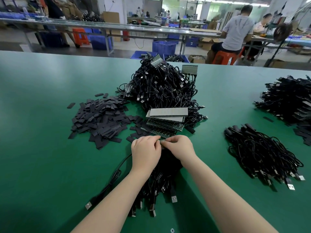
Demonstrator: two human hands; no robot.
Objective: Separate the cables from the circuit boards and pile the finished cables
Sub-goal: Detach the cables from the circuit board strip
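Note:
My left hand [145, 153] and my right hand [180, 147] meet at the table's middle, and both pinch a small green circuit board strip [162, 140] between their fingertips. Black USB cables [161, 184] hang from that strip toward me, their plugs lying near the front edge. Just beyond my hands lies a stack of green circuit boards [164, 124]. Behind it rises a big heap of tangled cables with boards still attached [161, 86]. A neat pile of loose cables [262, 153] lies to the right.
A spread of flat black sleeve pieces [101, 118] covers the green table [42, 148] on the left. Another heap of cables and boards [289, 100] sits at the far right. People sit at benches beyond the table, among blue crates.

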